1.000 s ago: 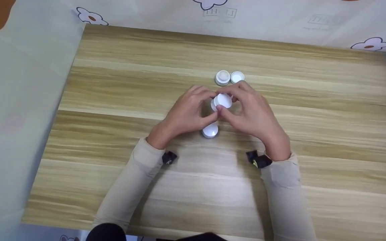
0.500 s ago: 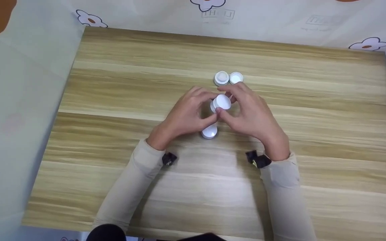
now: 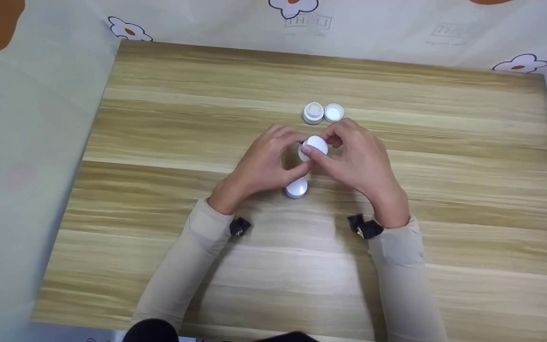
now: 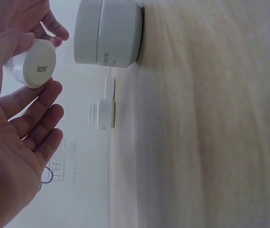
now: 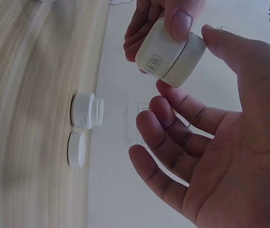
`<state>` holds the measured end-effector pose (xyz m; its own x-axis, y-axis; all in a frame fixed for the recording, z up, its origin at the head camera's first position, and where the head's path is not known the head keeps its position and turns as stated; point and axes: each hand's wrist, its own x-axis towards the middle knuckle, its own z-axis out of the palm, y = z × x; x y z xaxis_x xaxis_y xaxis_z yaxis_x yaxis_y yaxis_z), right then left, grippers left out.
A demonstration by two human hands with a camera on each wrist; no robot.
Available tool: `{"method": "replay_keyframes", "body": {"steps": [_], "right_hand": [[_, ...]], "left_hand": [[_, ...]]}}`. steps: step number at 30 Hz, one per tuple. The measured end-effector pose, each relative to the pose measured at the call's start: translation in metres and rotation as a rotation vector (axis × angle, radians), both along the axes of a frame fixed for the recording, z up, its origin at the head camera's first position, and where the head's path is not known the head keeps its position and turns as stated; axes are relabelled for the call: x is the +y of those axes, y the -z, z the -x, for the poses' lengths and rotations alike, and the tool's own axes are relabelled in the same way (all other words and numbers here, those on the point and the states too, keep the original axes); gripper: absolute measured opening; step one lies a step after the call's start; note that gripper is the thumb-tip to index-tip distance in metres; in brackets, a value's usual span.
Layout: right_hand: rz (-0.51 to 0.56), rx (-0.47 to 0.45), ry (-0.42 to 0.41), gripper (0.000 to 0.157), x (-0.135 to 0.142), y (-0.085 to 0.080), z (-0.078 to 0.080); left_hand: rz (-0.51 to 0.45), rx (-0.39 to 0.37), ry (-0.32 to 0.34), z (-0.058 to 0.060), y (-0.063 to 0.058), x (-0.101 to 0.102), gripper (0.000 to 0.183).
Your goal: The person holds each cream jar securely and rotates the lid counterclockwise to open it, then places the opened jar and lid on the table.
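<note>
Pinching the body of a small, white, hard-walled cylindrical jar (image 5: 161, 50) between thumb and forefinger, the left hand (image 3: 266, 159) holds it above the wood-grain table (image 3: 468, 190), about midway between the side edges and nearer the far edge. The right hand (image 3: 359, 159) pinches the jar's round white lid (image 5: 187, 61) by its rim, the other fingers loosely bent and free. The jar is probably light and stiff, though whether plastic or glass I cannot tell; its smooth curved wall likely slips under dry fingers, and a drop might chip it. The surest hold looks low on the body with one hand, round the lid's rim with the other. A capped white jar (image 3: 297, 188) stands closer to the near edge; towards the far edge, an open white jar (image 3: 313, 115) sits just beside an upturned white lid (image 3: 334, 113).
</note>
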<state>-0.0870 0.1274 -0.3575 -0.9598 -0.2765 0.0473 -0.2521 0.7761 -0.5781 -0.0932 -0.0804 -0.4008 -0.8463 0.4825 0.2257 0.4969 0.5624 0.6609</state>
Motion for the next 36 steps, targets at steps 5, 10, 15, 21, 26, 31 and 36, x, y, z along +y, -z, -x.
{"method": "replay_keyframes", "body": {"steps": [5, 10, 15, 21, 26, 31, 36], "right_hand": [[0.011, 0.007, -0.015, 0.047, -0.0004, 0.0006, -0.0005], [0.015, 0.008, -0.053, 0.041, -0.0005, 0.0014, -0.0017], [0.006, 0.013, -0.075, 0.037, -0.0002, 0.0023, -0.0025], [0.018, 0.018, -0.058, 0.044, 0.0008, 0.0012, -0.0021], [0.000, 0.006, -0.017, 0.053, -0.0003, 0.0019, -0.0020], [-0.016, 0.017, 0.014, 0.053, -0.0020, 0.0021, -0.0011], [-0.010, 0.022, 0.008, 0.048, -0.0033, 0.0026, 0.0001]], "left_hand": [[-0.001, 0.001, 0.001, -0.0006, 0.0008, -0.0004, 0.046], [0.003, -0.006, 0.007, -0.0015, 0.0016, -0.0006, 0.046], [0.005, -0.022, 0.010, -0.0023, 0.0031, 0.0000, 0.047], [0.005, -0.014, 0.000, -0.0009, 0.0019, 0.0012, 0.047], [0.001, 0.006, -0.021, -0.0009, 0.0016, -0.0004, 0.046], [-0.001, 0.004, -0.025, -0.0003, 0.0002, -0.0006, 0.046], [0.017, -0.004, -0.026, 0.0005, -0.0006, -0.0013, 0.047]]}}
